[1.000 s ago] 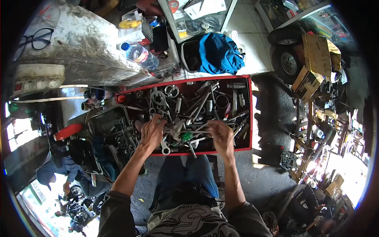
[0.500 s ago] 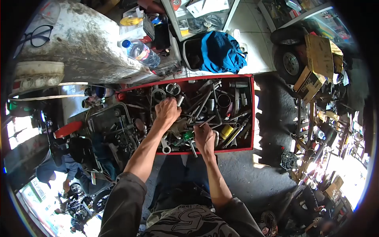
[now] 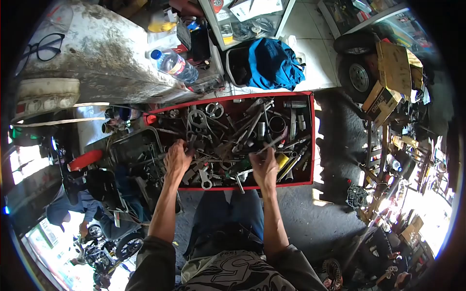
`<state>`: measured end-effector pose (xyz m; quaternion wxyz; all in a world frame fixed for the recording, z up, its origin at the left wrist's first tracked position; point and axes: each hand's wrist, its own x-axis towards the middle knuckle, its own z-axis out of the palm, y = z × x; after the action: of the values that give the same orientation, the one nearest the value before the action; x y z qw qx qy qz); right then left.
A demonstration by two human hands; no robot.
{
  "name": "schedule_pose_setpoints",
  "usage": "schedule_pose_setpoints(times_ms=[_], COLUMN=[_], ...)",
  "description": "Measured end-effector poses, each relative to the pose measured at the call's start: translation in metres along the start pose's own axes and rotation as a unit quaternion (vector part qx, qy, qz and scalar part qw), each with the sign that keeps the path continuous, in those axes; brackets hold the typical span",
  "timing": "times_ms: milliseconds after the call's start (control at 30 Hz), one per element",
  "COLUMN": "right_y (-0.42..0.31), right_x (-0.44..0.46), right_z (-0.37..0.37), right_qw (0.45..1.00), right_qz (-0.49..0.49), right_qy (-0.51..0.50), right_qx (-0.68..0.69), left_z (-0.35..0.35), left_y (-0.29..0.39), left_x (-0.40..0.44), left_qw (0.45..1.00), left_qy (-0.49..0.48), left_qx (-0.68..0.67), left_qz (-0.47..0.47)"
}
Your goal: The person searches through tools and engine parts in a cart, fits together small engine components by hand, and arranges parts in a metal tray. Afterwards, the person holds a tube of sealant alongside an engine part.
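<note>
A red-rimmed tray point(image 3: 312, 140) full of metal tools lies before me. My left hand point(image 3: 178, 157) is over its left part, fingers bent; a dark piece shows by the fingertips, and whether it is held is unclear. On the right, my right hand point(image 3: 264, 167) is closed round a thin metal tool point(image 3: 275, 143) that points up and right. A ring-ended wrench point(image 3: 206, 181) lies between the hands at the near edge. Beside my right hand is a yellow cylinder point(image 3: 282, 160). A large ring-headed tool point(image 3: 197, 118) rests near the far edge.
Beyond the tray are a water bottle point(image 3: 174, 66) and a bin with blue cloth point(image 3: 275, 64). Wheels point(image 3: 359, 76) and cardboard boxes point(image 3: 394, 68) stand at the right. A metal case point(image 3: 133, 145) adjoins the left side. Another person point(image 3: 73, 208) is at lower left.
My left hand has moved left and nearer to me, away from the tray's middle. My right hand has shifted slightly right with the thin tool still in it.
</note>
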<state>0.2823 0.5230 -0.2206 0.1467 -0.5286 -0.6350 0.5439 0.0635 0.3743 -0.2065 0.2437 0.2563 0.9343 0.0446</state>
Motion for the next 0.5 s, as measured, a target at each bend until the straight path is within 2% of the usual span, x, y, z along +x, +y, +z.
schedule_pose_setpoints(times_ms=[33, 100, 133, 167, 200, 267, 300, 333, 400, 433, 500], right_y=[-0.009, 0.006, -0.009, -0.014, -0.017, -0.028, -0.019, -0.023, -0.037, -0.046, -0.042], right_x=[-0.003, -0.007, -0.004, 0.001, 0.004, 0.001, -0.002, -0.006, -0.016, -0.022, -0.033], right_z=[0.006, 0.032, 0.039, 0.049, 0.059, 0.074, 0.084, 0.090, 0.106, 0.115, 0.139], right_qw=[0.999, 0.983, 0.983, 0.981, 0.980, 0.977, 0.984, 0.988, 0.996, 0.994, 0.995], right_qz=[0.026, -0.070, 0.037, 0.105, 0.111, 0.098, -0.006, -0.006, 0.023, 0.053, -0.033], right_qy=[-0.023, -0.018, -0.072, -0.087, -0.084, -0.058, -0.028, -0.036, -0.068, -0.091, -0.072], right_qx=[0.037, -0.169, -0.167, -0.139, -0.145, -0.183, -0.176, -0.148, -0.061, -0.001, 0.054], left_z=[0.006, 0.011, 0.011, 0.011, 0.011, 0.011, 0.013, 0.015, 0.014, 0.013, 0.014], left_y=[-0.003, -0.006, -0.005, -0.004, -0.003, -0.001, -0.001, 0.000, 0.008, 0.009, 0.010], left_x=[-0.001, -0.007, -0.011, -0.013, -0.014, -0.018, -0.020, -0.023, -0.036, -0.041, -0.049], left_qw=[1.000, 1.000, 0.998, 0.995, 0.995, 0.984, 0.984, 0.985, 0.947, 0.947, 0.975], left_qy=[-0.001, 0.012, 0.044, 0.077, 0.076, 0.109, 0.109, 0.025, -0.121, -0.124, -0.018], left_qx=[0.001, -0.004, -0.024, -0.043, -0.041, -0.056, -0.054, -0.138, -0.296, -0.295, -0.218], left_qz=[0.001, 0.018, 0.028, 0.038, 0.040, 0.128, 0.130, 0.100, 0.024, 0.025, 0.040])
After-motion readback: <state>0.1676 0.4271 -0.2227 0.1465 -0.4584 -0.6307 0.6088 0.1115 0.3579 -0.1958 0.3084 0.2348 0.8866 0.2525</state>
